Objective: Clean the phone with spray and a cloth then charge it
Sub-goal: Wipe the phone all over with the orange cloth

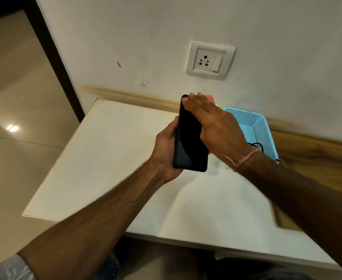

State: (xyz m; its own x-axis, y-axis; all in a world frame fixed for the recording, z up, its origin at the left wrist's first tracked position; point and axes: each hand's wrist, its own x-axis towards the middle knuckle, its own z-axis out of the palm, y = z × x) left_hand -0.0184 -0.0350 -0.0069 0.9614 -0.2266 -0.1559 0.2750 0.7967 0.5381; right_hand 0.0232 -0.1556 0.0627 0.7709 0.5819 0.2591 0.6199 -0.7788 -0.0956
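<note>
My left hand (166, 146) grips a black phone (188, 138) by its lower left edge and holds it tilted above the white table (109, 158). The dark screen faces me. My right hand (212, 122) lies flat along the phone's upper right side, fingers straight, fingertips reaching its top end. A pink cloth (211, 98) peeks out beyond those fingers, pressed between the hand and the phone. A black cable (257, 145) lies in the blue basket. No spray bottle is in view.
A light blue mesh basket (255, 124) stands on the table against the wall, right of my hands. A white wall socket with a switch (209, 60) is mounted above the table. Tiled floor lies to the left of the table's edge.
</note>
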